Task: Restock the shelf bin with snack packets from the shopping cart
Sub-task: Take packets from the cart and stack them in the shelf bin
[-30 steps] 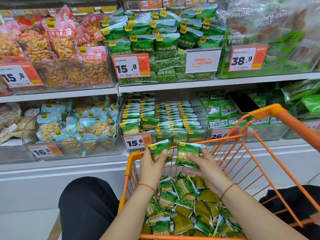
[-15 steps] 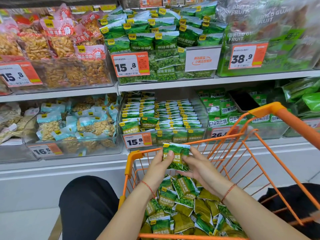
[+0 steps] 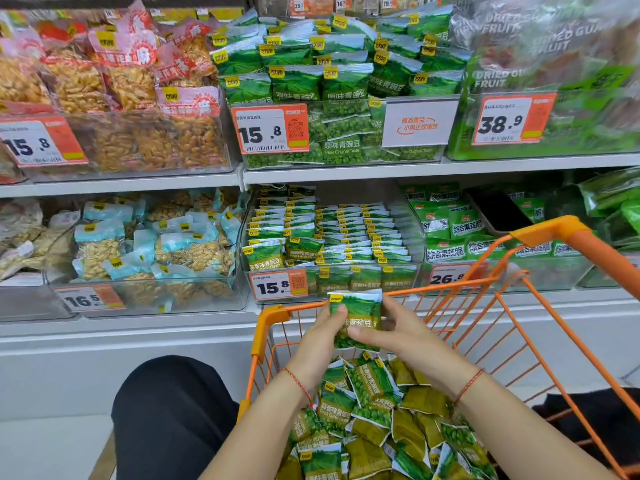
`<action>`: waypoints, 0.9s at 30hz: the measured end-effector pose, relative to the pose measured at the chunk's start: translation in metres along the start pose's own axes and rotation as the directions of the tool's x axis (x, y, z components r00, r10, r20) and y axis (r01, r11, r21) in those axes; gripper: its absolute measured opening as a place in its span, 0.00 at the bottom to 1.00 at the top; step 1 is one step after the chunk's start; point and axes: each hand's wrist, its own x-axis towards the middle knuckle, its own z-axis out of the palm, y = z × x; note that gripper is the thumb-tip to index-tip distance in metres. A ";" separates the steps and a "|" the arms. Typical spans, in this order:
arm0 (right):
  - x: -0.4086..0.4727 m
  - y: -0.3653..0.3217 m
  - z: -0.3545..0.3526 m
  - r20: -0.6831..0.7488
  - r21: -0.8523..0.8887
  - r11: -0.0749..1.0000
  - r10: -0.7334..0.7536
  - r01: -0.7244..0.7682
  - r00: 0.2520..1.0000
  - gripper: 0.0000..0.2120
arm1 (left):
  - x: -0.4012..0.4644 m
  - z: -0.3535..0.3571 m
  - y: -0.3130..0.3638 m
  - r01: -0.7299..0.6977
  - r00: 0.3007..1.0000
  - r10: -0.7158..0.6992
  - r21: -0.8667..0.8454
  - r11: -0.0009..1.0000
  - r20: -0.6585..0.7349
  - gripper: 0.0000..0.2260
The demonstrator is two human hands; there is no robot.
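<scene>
Both hands hold a stack of green pea snack packets (image 3: 358, 311) upright above the orange shopping cart (image 3: 273, 318). My left hand (image 3: 320, 344) grips the stack's left edge with the thumb on its front. My right hand (image 3: 403, 336) pinches its right side and lower front. Several more green packets (image 3: 367, 407) lie loose in the cart below. Just beyond the cart's front rim, on the lower shelf, stands the clear shelf bin (image 3: 414, 233) with neat rows of the same packets and a 15.8 price tag (image 3: 278, 285).
Neighbouring clear bins hold nut packets (image 3: 149, 247) at left and other green packs (image 3: 464, 233) at right. An upper shelf (image 3: 346, 173) overhangs the bin. The cart's orange handle (image 3: 595, 247) rises at right. A dark-clothed knee (image 3: 173, 414) sits left of the cart.
Two separate packets, one in each hand, have been brought together into one stack held by both hands, which sit slightly closer together over the cart.
</scene>
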 end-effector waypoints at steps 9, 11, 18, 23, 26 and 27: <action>0.075 -0.037 -0.024 -0.123 -0.063 0.995 -0.087 0.080 0.989 0.49 | 0.071 -0.065 0.065 -0.337 0.874 0.484 0.668 0.663 -0.040 0.17; 0.088 -0.040 -0.028 -0.147 -0.048 0.996 -0.083 0.077 0.986 0.37 | 0.104 -0.093 0.070 -0.261 0.798 0.602 0.897 0.356 -0.006 0.16; 0.126 -0.039 -0.040 -0.182 -0.060 0.992 -0.123 0.114 0.976 0.18 | 0.161 -0.114 0.067 -0.119 0.824 0.565 0.988 0.099 0.043 0.14; 0.158 -0.042 -0.038 -0.116 -0.207 0.973 -0.127 0.101 0.985 0.35 | 0.176 -0.111 0.078 -0.022 0.850 0.526 0.997 0.073 -0.020 0.14; 0.175 -0.045 -0.030 -0.045 -0.242 0.962 -0.140 0.125 0.989 0.32 | 0.183 -0.110 0.081 -0.026 0.852 0.522 0.999 -0.047 0.046 0.15; 0.180 -0.045 -0.028 -0.026 -0.247 0.959 -0.147 0.136 0.989 0.34 | 0.184 -0.113 0.081 -0.040 0.847 0.529 0.998 -0.051 0.061 0.14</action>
